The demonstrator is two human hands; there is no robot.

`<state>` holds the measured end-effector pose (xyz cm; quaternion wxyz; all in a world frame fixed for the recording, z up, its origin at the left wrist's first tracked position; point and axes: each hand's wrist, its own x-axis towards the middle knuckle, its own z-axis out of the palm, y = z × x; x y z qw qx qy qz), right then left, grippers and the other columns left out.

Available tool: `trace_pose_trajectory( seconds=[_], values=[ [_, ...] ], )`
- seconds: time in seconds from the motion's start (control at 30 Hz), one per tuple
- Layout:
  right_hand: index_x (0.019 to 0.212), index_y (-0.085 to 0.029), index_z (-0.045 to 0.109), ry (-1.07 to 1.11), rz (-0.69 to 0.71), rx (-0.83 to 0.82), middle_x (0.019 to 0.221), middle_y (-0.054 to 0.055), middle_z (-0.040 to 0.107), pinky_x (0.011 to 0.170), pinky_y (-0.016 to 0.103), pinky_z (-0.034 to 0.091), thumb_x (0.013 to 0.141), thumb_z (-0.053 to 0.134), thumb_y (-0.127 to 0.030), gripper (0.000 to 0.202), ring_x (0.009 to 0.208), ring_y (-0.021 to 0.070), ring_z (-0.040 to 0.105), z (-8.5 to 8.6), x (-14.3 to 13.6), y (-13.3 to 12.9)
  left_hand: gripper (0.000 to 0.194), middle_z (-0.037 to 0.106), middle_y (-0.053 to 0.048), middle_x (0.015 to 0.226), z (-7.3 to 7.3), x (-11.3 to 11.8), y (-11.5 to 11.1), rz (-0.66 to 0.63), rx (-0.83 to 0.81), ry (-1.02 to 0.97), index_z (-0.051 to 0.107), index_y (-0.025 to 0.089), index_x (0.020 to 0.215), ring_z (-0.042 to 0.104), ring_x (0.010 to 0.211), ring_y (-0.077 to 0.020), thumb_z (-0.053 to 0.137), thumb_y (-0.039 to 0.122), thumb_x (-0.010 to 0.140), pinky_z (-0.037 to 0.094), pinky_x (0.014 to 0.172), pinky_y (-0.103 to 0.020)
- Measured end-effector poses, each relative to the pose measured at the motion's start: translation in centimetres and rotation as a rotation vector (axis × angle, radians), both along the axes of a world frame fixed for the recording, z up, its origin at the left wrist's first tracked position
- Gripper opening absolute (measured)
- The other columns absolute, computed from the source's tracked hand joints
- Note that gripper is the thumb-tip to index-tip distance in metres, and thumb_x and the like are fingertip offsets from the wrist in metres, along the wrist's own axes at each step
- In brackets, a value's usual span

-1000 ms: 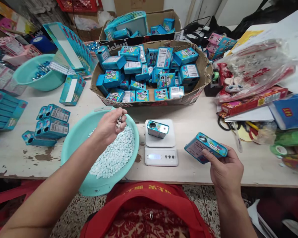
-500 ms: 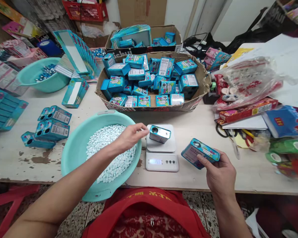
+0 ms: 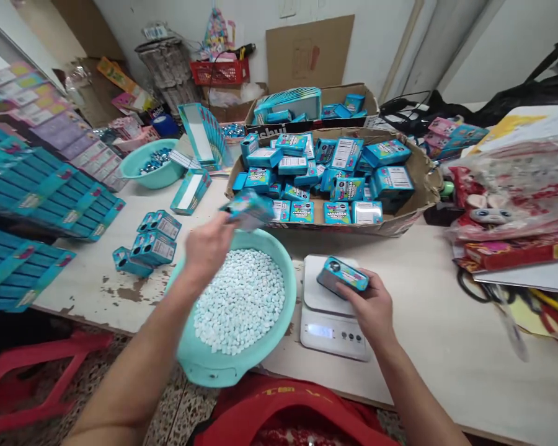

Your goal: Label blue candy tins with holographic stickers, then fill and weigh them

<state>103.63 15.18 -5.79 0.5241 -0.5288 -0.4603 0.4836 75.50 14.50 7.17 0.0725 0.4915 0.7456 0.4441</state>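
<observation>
The left hand (image 3: 209, 244) gripped a blurry tin (image 3: 248, 207) over the bowl's (image 3: 223, 368) far rim. The right hand (image 3: 369, 303) held another tin (image 3: 341, 275) on the scale (image 3: 328, 322). A loose grip might have dropped the left tin into the candies (image 3: 239, 300).

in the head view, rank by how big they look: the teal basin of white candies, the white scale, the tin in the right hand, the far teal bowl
1. Teal basin, clearly largest.
2. White scale.
3. Far teal bowl, though it sits farther from the camera, so its true size against the scale is unsure.
4. Tin under the right hand.
</observation>
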Motion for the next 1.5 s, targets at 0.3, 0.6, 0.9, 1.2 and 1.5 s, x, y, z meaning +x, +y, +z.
trace_pose_trajectory(
  seconds=[0.3,0.6,0.9,1.2,1.5],
  values=[
    [0.106,-0.02,0.059,0.016,-0.089,0.055,0.108,0.01,0.066,0.095,0.046,0.047,0.074,0.069,-0.047,0.044,0.103,0.0234,0.062,-0.8,4.4,-0.9,0.03,0.04,0.002,0.054,-6.6,-15.4,-1.3,0.442,-0.573,0.344,0.052,0.017,0.071,0.051,0.071,-0.0189,0.051,0.045,0.08,0.027,0.063,-0.03],
    [0.095,-0.02,0.065,-0.004,-0.324,-0.07,0.093,0.006,0.069,0.093,0.047,0.048,0.067,0.075,-0.046,0.039,0.089,0.02,0.065,-1.5,8.1,-2.6,0.032,0.049,0.0,0.061,-7.3,-16.5,-1.8,0.411,-0.613,0.305,0.053,0.016,0.079,0.056,0.075,-0.0216,0.053,0.047,0.074,0.031,0.061,-0.032],
    [0.093,-0.019,0.065,0.014,-0.284,-0.086,0.091,0.005,0.069,0.092,0.045,0.049,0.064,0.078,-0.041,0.039,0.088,0.0197,0.065,-2.0,7.9,-2.4,0.027,0.046,0.004,0.06,-4.0,-6.1,-1.2,-0.149,-0.397,-0.65,0.05,0.016,0.071,0.037,0.05,-0.005,0.07,0.034,0.066,0.02,0.044,-0.02],
    [0.092,-0.021,0.065,0.061,-0.25,-0.128,0.092,0.005,0.069,0.095,0.044,0.047,0.065,0.078,-0.04,0.036,0.092,0.0195,0.064,-1.7,6.6,-2.5,0.01,0.057,0.001,0.067,-1.1,8.0,4.4,-0.944,-0.764,-0.059,0.061,0.015,0.08,0.047,0.057,-0.009,0.055,0.023,0.077,0.033,0.051,-0.021],
    [0.091,-0.02,0.065,0.072,-0.25,-0.151,0.093,0.006,0.069,0.097,0.047,0.046,0.063,0.079,-0.043,0.039,0.095,0.022,0.063,-2.2,7.7,-2.4,0.018,0.063,-0.004,0.09,-2.5,12.5,7.2,-1.096,-0.658,0.497,0.065,0.018,0.086,0.057,0.081,-0.0158,0.05,0.013,0.077,0.038,0.067,-0.025]
  ],
)
